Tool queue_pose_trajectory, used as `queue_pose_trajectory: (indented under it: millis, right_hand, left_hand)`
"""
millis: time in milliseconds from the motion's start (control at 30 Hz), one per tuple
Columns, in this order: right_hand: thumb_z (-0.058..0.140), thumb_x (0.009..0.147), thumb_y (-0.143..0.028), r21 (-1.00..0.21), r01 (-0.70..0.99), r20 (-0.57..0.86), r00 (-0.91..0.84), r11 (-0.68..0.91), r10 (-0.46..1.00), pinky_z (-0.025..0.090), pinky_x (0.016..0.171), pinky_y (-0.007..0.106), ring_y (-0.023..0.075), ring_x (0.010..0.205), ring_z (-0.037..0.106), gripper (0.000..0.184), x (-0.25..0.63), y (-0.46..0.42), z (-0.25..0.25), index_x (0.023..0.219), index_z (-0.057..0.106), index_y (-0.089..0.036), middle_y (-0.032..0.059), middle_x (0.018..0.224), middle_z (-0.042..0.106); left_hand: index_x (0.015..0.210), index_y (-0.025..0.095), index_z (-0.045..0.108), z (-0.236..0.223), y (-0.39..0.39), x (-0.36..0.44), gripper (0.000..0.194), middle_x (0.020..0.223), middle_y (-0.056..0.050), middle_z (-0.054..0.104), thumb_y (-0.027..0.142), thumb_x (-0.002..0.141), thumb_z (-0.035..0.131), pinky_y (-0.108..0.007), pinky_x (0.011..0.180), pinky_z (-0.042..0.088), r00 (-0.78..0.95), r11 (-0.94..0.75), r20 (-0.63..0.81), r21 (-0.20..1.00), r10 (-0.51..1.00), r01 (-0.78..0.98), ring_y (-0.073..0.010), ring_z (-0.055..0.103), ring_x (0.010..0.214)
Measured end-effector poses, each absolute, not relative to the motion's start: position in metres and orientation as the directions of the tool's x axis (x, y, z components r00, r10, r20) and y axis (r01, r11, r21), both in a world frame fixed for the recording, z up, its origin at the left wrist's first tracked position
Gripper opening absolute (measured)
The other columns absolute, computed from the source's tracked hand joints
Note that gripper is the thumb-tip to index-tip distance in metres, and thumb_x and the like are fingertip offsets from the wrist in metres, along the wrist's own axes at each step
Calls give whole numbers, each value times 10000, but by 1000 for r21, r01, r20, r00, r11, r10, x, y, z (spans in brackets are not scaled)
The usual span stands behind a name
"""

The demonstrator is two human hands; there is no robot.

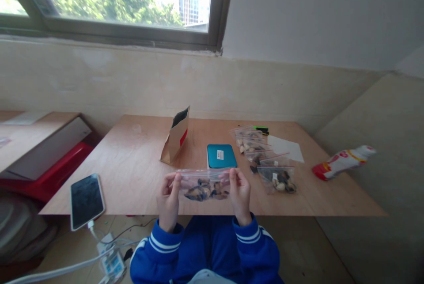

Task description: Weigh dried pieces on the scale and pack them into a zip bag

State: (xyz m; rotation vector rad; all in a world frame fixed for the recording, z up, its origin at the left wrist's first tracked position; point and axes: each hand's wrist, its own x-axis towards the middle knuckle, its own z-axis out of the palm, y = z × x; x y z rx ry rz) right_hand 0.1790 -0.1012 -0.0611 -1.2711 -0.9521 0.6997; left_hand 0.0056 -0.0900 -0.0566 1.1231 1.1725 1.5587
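Your left hand pinches the top corner of a clear zip bag between thumb and fingers, and your right hand grips the opposite top corner the same way. You have the bag stretched between them, over the near edge of the table, with dark, mottled pieces lying along its bottom. Taking that bag as the centre of the dial, look between 1 and 2 o'clock: several bags overlap in a row, with pale and dark pieces inside. One more filled bag lies at 3 o'clock, a small label on its front. Judging by these, you seem well along: those bags have their contents, and so does yours. The view is too soft to tell whether your bag's seal is pressed closed, so that part may or may not be left. At 11 o'clock a paper bag stands with its mouth apart; you cannot see how much it holds. A blue box sits at 1 o'clock, just past your bag, and a white sheet lies at 2 o'clock, beside the row.
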Motion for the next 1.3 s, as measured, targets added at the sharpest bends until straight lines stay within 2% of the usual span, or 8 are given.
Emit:
queue_pose_trajectory:
  millis: [167,300,400,500,567,833,1033,1300]
  right_hand:
    - [668,755,-511,-968,169,204,107,184,973,513,604,251,170,687,655,327,200,-106,-64,772,661,-185,45,766,705]
    - [714,738,-448,-937,299,171,-50,179,984,527,741,300,195,829,664,339,203,-109,-58,977,677,-210,49,940,711]
    - [687,784,-399,-813,499,291,-95,299,952,479,849,359,219,932,626,297,192,-109,-50,1033,667,-238,46,997,699]
    - [643,839,-312,-667,617,420,-153,418,895,430,847,365,211,897,603,129,175,-104,-42,944,674,-243,25,923,707]
    - [615,863,-250,-619,634,471,-171,463,865,413,803,339,191,823,594,53,166,-100,-39,852,662,-229,8,831,701]
    - [531,864,-88,-547,694,554,-119,468,824,347,706,312,184,732,525,191,157,-100,-40,705,551,-193,8,676,599]
    - [560,884,-208,-698,560,429,-170,446,887,376,700,281,163,731,551,66,154,-105,-42,818,563,-202,-2,734,612]
    - [434,911,-168,-624,623,540,-94,472,836,368,663,296,174,680,531,211,141,-107,-49,734,545,-203,22,693,593]
  left_hand:
    - [843,164,597,-58,-91,2,243,649,15,663,403,809,613,-211,542,518,-228,-198,185,980,956,-35,-123,641,571]
    - [844,166,617,-65,-91,1,221,654,17,659,385,817,607,-191,532,504,-160,-200,199,980,967,7,-116,638,595]
    - [848,171,636,-68,-93,3,200,699,9,682,367,822,605,-193,573,518,-86,-208,211,977,974,41,-117,652,632]
    - [837,172,656,-66,-96,5,188,746,-6,700,354,820,609,-205,619,532,-18,-241,243,967,970,83,-126,664,677]
    - [826,171,660,-63,-98,7,191,752,-13,703,355,820,608,-213,630,538,-9,-254,256,962,967,97,-131,667,686]
    - [846,182,641,-66,-100,7,157,771,-1,704,336,816,624,-190,639,530,3,-224,224,973,975,55,-119,672,710]
    - [831,177,665,-70,-103,0,142,761,0,698,314,816,627,-195,653,520,17,-238,238,969,971,71,-120,660,706]
    - [810,170,667,-66,-108,-1,177,741,-9,695,336,823,607,-214,636,514,2,-225,226,968,974,107,-136,651,691]
